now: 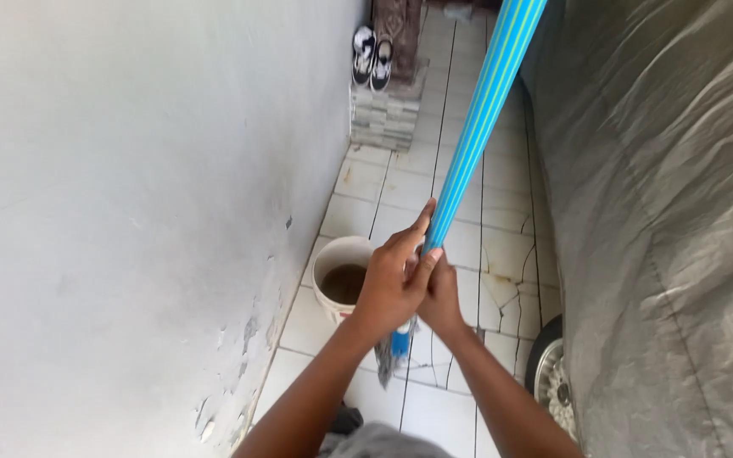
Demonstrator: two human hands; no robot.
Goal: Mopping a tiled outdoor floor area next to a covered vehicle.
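White floor tiles (400, 191), some cracked, run down a narrow passage between a scuffed white wall (129, 212) on your left and a car under a grey cover (672, 220) on your right, with one wheel (551, 373) showing at the bottom of the cover. You hold a blue striped mop handle (481, 119) that rises from your hands towards the top of the view, tilted to the right. Your left hand (392, 284) wraps the handle, thumb and forefinger stretched up along it. Your right hand (440, 297) grips the same handle just behind and slightly below the left, the two hands touching. Below them the blue socket and grey mop strands (388, 360) hang over the tiles. A white bucket (326, 267) of brown water stands by the wall, just left of your hands. Farther off, a pair of black-and-white shoes (372, 58) sits on a stack of tiles (386, 114).
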